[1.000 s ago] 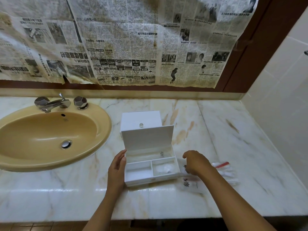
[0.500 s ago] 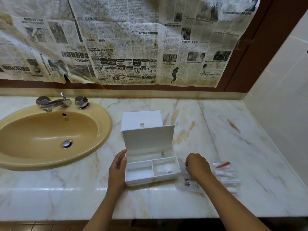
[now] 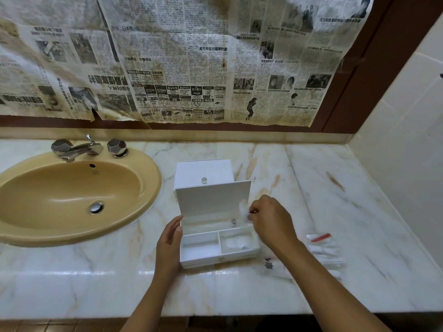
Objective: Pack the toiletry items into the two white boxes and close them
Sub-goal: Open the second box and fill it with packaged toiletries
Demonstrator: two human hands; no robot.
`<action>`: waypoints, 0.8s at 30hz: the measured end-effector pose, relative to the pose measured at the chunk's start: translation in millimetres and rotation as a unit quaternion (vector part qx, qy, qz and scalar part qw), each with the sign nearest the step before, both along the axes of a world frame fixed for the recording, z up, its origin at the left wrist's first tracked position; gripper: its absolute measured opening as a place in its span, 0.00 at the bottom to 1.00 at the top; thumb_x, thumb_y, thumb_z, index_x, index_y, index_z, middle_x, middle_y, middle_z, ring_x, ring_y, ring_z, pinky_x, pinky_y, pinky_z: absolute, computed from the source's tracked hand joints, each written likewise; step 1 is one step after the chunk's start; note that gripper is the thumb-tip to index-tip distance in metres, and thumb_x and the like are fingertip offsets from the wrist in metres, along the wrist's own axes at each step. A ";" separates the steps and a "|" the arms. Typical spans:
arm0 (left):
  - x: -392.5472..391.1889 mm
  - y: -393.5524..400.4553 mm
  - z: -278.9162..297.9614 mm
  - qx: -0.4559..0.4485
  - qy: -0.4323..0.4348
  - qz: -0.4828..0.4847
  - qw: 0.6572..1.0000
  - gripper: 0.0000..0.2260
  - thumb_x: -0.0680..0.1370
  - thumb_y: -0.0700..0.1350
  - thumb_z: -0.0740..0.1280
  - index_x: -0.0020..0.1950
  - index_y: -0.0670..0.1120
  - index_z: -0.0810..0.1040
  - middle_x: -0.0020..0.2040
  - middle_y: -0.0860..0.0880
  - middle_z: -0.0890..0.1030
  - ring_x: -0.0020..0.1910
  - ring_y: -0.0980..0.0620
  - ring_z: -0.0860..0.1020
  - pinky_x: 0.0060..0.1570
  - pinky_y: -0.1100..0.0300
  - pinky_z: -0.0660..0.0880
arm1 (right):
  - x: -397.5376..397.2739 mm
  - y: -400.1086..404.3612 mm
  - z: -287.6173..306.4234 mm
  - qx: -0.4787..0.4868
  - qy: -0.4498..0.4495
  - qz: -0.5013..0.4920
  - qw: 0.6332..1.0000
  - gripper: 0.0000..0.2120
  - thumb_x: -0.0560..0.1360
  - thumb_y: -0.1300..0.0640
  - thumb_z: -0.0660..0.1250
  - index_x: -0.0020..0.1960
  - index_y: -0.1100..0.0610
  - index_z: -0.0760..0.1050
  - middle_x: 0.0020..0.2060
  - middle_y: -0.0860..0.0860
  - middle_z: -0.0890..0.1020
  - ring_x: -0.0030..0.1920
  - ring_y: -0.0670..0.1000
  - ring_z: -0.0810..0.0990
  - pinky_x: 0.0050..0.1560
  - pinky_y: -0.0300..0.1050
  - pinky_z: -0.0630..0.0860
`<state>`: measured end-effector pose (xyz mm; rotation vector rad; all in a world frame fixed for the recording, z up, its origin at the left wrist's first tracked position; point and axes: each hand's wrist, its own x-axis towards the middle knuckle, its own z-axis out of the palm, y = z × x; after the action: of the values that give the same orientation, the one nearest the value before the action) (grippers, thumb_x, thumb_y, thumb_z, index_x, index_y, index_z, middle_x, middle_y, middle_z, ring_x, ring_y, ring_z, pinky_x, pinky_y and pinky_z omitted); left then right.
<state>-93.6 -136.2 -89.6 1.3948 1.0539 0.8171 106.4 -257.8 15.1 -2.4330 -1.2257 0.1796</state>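
Open white box (image 3: 217, 238) on the marble table (image 3: 311, 188), the second, closed box (image 3: 203, 172) just behind it. The left hand (image 3: 169, 243) rests flat against the open box's left wall, its grip released; the right hand (image 3: 271, 221) pinches a clear sachet (image 3: 244, 210) above the rear compartment. The flimsy sachet may snag on the upright lid (image 3: 213, 197) or fall outside; further packets (image 3: 322, 246) lie to the right.

a single head-worn wide view is aimed forward and down at the marble counter (image 3: 311, 188), seen close, with the newspapered wall (image 3: 191, 56) behind.
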 end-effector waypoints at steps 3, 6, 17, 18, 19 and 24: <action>0.1 0.0 -0.3 -0.002 0.002 0.002 1.000 0.11 0.82 0.45 0.61 0.62 0.55 0.76 0.57 0.62 0.79 0.54 0.68 0.77 0.47 0.73 0.71 | -18.7 5.6 -0.4 -0.017 0.021 0.055 0.998 0.07 0.76 0.62 0.64 0.48 0.56 0.81 0.47 0.49 0.77 0.47 0.50 0.76 0.45 0.40 0.71; 0.9 -0.4 1.0 0.001 0.005 0.003 1.000 0.12 0.82 0.45 0.61 0.63 0.54 0.76 0.56 0.60 0.79 0.54 0.66 0.77 0.46 0.75 0.71 | -29.9 10.8 -13.8 -0.099 0.024 0.077 0.992 0.09 0.74 0.64 0.64 0.48 0.56 0.82 0.47 0.51 0.80 0.48 0.52 0.79 0.46 0.41 0.72; 0.3 -0.9 2.2 0.008 0.007 -0.005 1.000 0.11 0.82 0.45 0.60 0.63 0.55 0.76 0.57 0.62 0.78 0.53 0.70 0.76 0.47 0.76 0.72 | -41.0 14.5 -28.9 -0.253 0.026 0.118 0.960 0.09 0.73 0.70 0.60 0.38 0.60 0.70 0.37 0.54 0.72 0.44 0.57 0.75 0.42 0.43 0.67; 0.6 -1.1 2.0 0.007 0.006 -0.004 1.000 0.11 0.82 0.45 0.60 0.63 0.55 0.76 0.57 0.62 0.78 0.53 0.69 0.76 0.46 0.76 0.72 | -40.7 14.2 -25.6 -0.253 0.027 0.122 0.959 0.07 0.74 0.69 0.60 0.40 0.59 0.71 0.39 0.55 0.72 0.43 0.57 0.74 0.42 0.43 0.67; 1.0 -1.2 1.9 0.005 0.006 -0.002 1.000 0.12 0.82 0.45 0.60 0.63 0.54 0.76 0.56 0.61 0.78 0.53 0.67 0.77 0.46 0.76 0.71 | -40.7 14.1 -21.7 -0.249 0.024 0.124 0.960 0.06 0.75 0.66 0.60 0.42 0.58 0.71 0.41 0.56 0.72 0.42 0.56 0.73 0.42 0.43 0.67; 1.8 -0.6 -0.6 0.002 0.004 0.012 1.000 0.13 0.82 0.44 0.61 0.65 0.50 0.76 0.58 0.56 0.79 0.55 0.60 0.77 0.48 0.71 0.71 | -42.8 14.3 -17.4 -0.247 0.104 0.112 0.957 0.23 0.80 0.47 0.60 0.30 0.57 0.64 0.34 0.52 0.71 0.40 0.55 0.71 0.42 0.43 0.67</action>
<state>-91.8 -136.8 -90.2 1.3909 1.0781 0.8326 63.6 -243.5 -2.2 -2.5749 -1.4930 0.8826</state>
